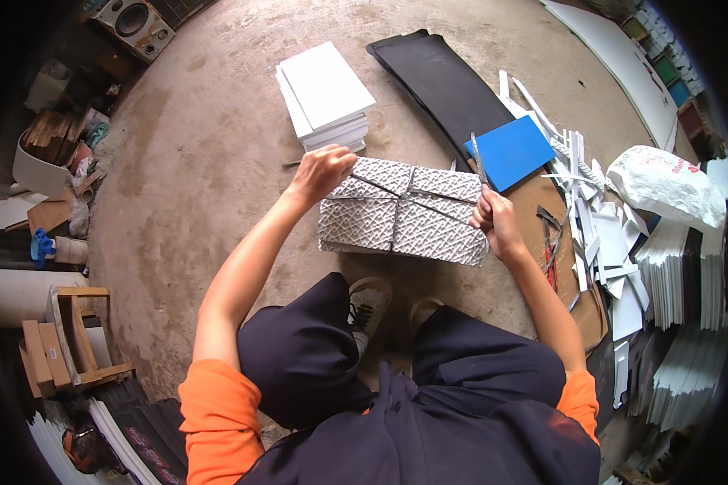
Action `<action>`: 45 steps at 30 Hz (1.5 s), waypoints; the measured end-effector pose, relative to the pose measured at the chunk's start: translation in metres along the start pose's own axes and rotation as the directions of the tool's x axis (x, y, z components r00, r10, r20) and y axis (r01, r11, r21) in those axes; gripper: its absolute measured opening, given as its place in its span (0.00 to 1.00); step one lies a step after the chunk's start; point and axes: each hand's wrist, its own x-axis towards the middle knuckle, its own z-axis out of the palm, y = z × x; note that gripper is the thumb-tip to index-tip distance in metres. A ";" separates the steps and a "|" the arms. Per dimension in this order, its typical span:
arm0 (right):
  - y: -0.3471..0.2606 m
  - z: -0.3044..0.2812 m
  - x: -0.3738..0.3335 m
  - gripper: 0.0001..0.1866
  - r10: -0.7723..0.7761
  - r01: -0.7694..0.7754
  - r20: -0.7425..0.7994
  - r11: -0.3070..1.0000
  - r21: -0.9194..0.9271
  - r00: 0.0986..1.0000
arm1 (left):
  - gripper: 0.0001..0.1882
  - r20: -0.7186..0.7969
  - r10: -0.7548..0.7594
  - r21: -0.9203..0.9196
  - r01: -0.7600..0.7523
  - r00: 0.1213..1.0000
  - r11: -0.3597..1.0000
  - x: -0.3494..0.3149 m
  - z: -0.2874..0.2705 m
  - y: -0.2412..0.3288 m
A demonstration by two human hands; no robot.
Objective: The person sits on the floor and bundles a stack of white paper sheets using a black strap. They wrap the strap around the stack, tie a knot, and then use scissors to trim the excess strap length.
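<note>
A bundle of white textured sheets [360, 225] lies on the floor in front of my knees. A dark strap [395, 222] runs around it and crosses on top near the middle. My left hand [325, 171] is closed on one end of the strap above the bundle's far left corner, and a short tail sticks out to the left. At the right side, my right hand [497, 218] grips the other end, with a grey tail of strap standing up past the fingers. Both lengths of strap look taut between the hands and the crossing.
A stack of white boards [328, 85] stands beyond the bundle. Black sheets [445, 81] and a blue panel [511, 151] lie to the far right. White offcuts [611, 250], a brown board [542, 198], red-handled pliers [552, 259] and a white sack [663, 186] are on the right.
</note>
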 end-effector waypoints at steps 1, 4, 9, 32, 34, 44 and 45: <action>-0.001 -0.001 0.001 0.19 0.004 -0.004 0.016 1.000 -0.015 1.000 | 0.05 -0.060 0.075 -0.018 -0.076 0.995 0.997 -0.004 0.002 -0.004; -0.004 0.000 0.001 0.18 0.026 -0.024 0.039 0.999 -0.049 0.999 | 0.07 -0.043 0.127 -0.030 -0.128 0.991 0.991 -0.012 -0.003 -0.019; 0.005 -0.009 0.003 0.18 0.019 -0.014 0.028 0.989 -0.149 0.999 | 0.08 -0.001 0.139 -0.046 -0.139 0.990 0.989 -0.017 0.002 -0.032; -0.016 0.034 0.001 0.16 -0.074 0.420 0.445 0.496 -0.760 0.892 | 0.14 0.157 -0.186 -0.104 0.204 0.970 0.973 -0.010 -0.023 0.055; -0.009 0.038 0.004 0.16 -0.176 0.445 0.474 0.709 -0.547 0.863 | 0.17 0.088 -0.218 -0.155 0.229 0.972 0.961 -0.010 -0.017 0.055; 0.027 0.061 0.038 0.21 -0.093 0.079 0.360 0.995 0.053 0.928 | 0.14 0.299 -0.621 -0.934 0.357 0.725 -0.033 0.015 0.009 0.081; 0.031 0.062 0.037 0.20 -0.079 0.097 0.347 0.995 -0.037 0.934 | 0.13 0.388 -0.564 -0.921 0.301 0.728 -0.246 0.014 0.010 0.081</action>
